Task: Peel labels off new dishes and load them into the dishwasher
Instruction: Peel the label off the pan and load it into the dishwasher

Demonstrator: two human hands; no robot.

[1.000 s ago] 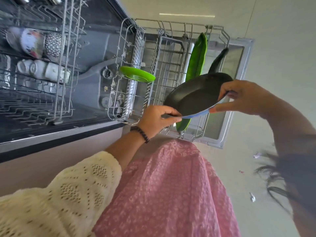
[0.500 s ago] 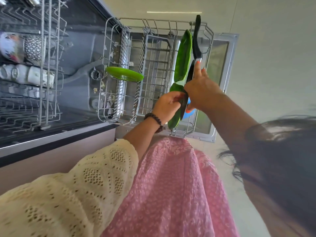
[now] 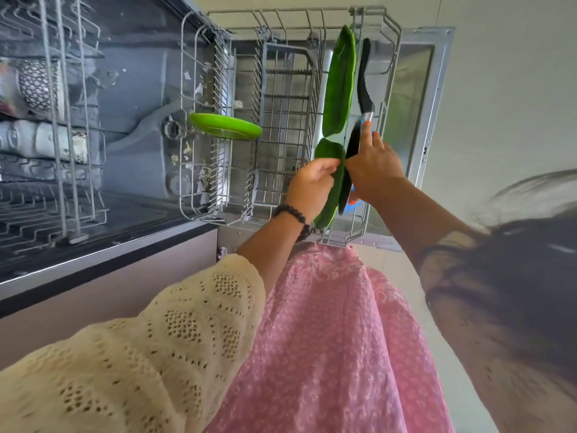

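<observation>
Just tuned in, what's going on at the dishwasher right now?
A person is loading the pulled-out lower rack. The right hand holds a black frying pan on edge in the rack, handle pointing away. The left hand pinches the nearer of two dark green leaf-shaped dishes standing next to the pan. A bright green plate sits further left in the rack.

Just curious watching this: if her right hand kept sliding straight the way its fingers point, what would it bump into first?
Probably the pan's black handle. The right hand already rests on the pan, fingers aimed along it toward the handle, then the rack's far wire wall. Depth is hard to judge.
</observation>
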